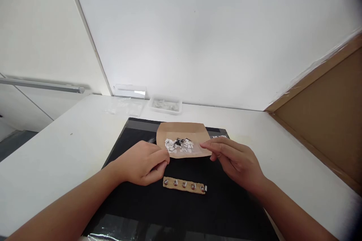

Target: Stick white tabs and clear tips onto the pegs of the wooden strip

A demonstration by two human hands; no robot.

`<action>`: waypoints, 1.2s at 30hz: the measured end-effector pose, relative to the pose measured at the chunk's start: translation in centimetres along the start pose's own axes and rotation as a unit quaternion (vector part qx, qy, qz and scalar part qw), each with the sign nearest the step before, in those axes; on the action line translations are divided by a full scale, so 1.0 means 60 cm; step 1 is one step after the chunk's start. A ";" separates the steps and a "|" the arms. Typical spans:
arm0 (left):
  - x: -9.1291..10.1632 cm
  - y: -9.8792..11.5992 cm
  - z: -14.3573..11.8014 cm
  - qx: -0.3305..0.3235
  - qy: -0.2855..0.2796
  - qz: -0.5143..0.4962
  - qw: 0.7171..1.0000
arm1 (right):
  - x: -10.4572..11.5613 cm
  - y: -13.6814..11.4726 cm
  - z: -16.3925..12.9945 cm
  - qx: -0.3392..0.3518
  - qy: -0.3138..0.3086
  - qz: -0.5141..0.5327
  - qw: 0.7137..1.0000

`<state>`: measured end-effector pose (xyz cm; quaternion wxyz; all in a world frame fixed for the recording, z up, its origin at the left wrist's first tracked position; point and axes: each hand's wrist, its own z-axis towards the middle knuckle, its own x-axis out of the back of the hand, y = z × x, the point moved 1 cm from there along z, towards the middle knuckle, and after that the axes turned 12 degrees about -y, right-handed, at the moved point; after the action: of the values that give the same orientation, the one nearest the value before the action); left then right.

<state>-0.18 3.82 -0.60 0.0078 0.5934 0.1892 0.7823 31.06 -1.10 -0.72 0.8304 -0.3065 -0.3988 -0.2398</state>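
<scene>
- White walls meet in a corner behind a white table (pixel 70 147), and one black mat (pixel 183 211) lies across its middle.
- One brown paper sheet (pixel 183 135) sits on the mat's far half, carrying a single heap of small white bits (pixel 181 145) with one dark piece (pixel 178 142) in the middle.
- Left hand (pixel 144 163) rests on the mat at the sheet's left edge, fingers curled in and narrow; whether they pinch anything I can't tell.
- Right hand (pixel 234 160) reaches in from the other side, fingers loosely extended, tips touching the sheet's right edge.
- Just in front of both hands lies one brown strip (pixel 184 185), flat on the mat, with five round metal studs in a row.
- Further out, by the wall: one shallow clear tray (pixel 166 105) holding pale pieces, clear plastic bags (pixel 124 106) just left of it.
- One cardboard panel (pixel 325 120) stands at the table's right edge.
</scene>
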 end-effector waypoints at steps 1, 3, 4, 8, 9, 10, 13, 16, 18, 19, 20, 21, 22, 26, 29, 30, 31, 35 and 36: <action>0.000 0.000 0.001 0.003 -0.001 0.008 1.000 | 0.000 0.000 0.001 0.012 0.006 -0.002 1.000; 0.001 0.001 0.004 0.003 -0.001 0.018 1.000 | 0.000 -0.002 0.005 0.027 0.015 -0.002 1.000; 0.001 0.001 0.005 0.000 0.001 0.019 1.000 | 0.000 -0.004 0.007 0.028 0.018 0.001 0.999; 0.001 0.001 0.006 -0.019 0.016 0.008 1.000 | 0.002 -0.007 0.010 0.024 0.028 0.000 0.999; 0.001 0.002 0.005 -0.023 0.016 -0.008 1.000 | 0.002 -0.006 0.010 0.020 0.034 -0.009 0.999; 0.001 0.004 0.004 -0.029 0.014 -0.032 0.999 | 0.002 -0.004 0.009 0.011 0.042 -0.019 0.999; 0.005 0.013 0.002 -0.053 -0.003 -0.124 0.991 | -0.001 0.004 0.005 -0.035 0.065 -0.021 0.997; 0.010 0.017 0.000 -0.043 -0.027 -0.143 0.988 | -0.006 0.015 -0.001 -0.084 0.057 0.002 0.995; 0.011 0.014 -0.001 -0.017 -0.042 -0.118 0.992 | -0.010 0.023 -0.005 -0.111 0.042 0.009 0.993; 0.011 0.011 -0.001 -0.007 -0.048 -0.108 0.993 | -0.012 0.026 -0.006 -0.117 0.035 0.013 0.992; 0.010 0.009 -0.001 -0.002 -0.054 -0.105 0.993 | -0.014 0.028 -0.007 -0.119 0.029 0.015 0.992; 0.009 0.006 -0.002 -0.001 -0.060 -0.106 0.993 | -0.016 0.030 -0.008 -0.118 0.026 0.015 0.993; 0.009 0.004 -0.002 -0.002 -0.065 -0.108 0.992 | -0.018 0.030 -0.008 -0.118 0.025 0.015 0.993; 0.010 0.004 -0.003 -0.017 -0.075 -0.122 0.990 | -0.021 0.024 -0.007 -0.159 0.052 0.033 0.985; 0.013 0.004 -0.004 -0.025 -0.072 -0.133 0.988 | -0.022 0.019 -0.009 -0.177 0.072 0.081 0.978; 0.013 0.003 -0.004 -0.027 -0.071 -0.136 0.988 | -0.022 0.018 -0.010 -0.175 0.075 0.096 0.977; 0.014 0.003 -0.003 -0.030 -0.071 -0.139 0.987 | -0.023 0.018 -0.011 -0.171 0.077 0.108 0.976; 0.012 0.001 -0.003 -0.033 -0.068 -0.133 0.988 | -0.024 0.016 -0.013 -0.154 0.073 0.122 0.978; 0.012 0.001 -0.003 -0.032 -0.067 -0.128 0.989 | -0.024 0.015 -0.013 -0.151 0.069 0.122 0.979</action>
<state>-0.53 3.90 0.04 0.1393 0.6147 0.2379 0.7390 31.23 -0.78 -2.53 0.8231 -0.4572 -0.2592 -0.2153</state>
